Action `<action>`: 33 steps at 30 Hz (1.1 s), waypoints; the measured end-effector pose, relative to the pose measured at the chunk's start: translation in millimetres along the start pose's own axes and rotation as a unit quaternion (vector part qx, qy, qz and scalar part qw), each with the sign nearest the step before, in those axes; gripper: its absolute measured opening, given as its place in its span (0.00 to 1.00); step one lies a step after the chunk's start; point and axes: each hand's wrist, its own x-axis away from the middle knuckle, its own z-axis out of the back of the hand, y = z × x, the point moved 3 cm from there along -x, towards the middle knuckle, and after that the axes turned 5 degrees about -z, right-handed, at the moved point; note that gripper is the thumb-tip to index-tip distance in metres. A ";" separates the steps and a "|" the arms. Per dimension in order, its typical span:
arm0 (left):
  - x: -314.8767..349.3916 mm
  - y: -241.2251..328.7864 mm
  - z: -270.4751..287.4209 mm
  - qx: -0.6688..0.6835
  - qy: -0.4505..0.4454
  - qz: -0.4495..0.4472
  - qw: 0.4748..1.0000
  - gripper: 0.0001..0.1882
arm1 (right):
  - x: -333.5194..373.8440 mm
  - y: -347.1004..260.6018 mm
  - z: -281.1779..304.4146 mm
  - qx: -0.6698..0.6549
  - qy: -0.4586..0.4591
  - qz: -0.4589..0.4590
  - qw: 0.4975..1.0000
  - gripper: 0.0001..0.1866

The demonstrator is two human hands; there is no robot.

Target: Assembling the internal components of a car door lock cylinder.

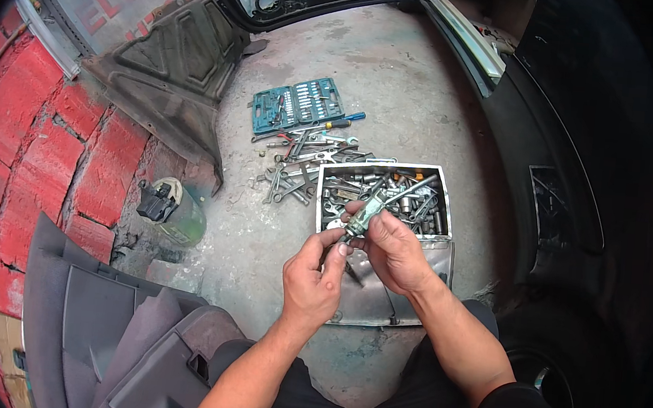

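Note:
Both my hands hold a metal tool [368,211] with a thick, green-tinged silvery body, above the near part of an open metal toolbox [454,207]. Its exact kind I cannot make out. My left hand [314,277] pinches the lower end between thumb and fingers. Around the upper body wrap the fingers of my right hand [396,253], thumb on top. A slim rod [413,188] slants up to the right from the tool's upper end. Behind it, sockets, wrenches and other loose tools [427,213] fill the box, partly hidden by my hands.
Loose wrenches [289,181] lie on the concrete floor left of the box. Beyond them sits an open teal socket case [260,124]. A plastic container [185,219] stands by the red brick wall [28,154]. Car trim [165,361] is at lower left, a dark car body [564,147] at right.

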 end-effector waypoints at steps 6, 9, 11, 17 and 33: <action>-0.2 -2.3 -1.9 -0.045 0.048 -0.022 0.998 0.11 | 2.5 0.6 -3.0 0.105 -0.025 -0.004 0.994 0.29; -1.3 0.8 -3.3 -0.136 0.057 -0.082 0.986 0.10 | 2.5 8.6 -5.0 0.068 -0.018 0.000 0.998 0.26; -1.8 5.0 -3.6 -0.176 0.065 -0.157 0.970 0.09 | 3.3 10.8 -8.5 0.030 -0.021 -0.002 0.999 0.25; 3.5 13.6 6.6 -0.193 0.015 -0.161 0.968 0.05 | -7.1 -5.9 8.8 -0.042 -0.002 0.059 0.997 0.21; -10.9 18.5 14.1 -0.096 0.040 0.012 0.994 0.14 | 1.3 0.0 -18.5 -0.109 -0.059 -0.059 0.991 0.33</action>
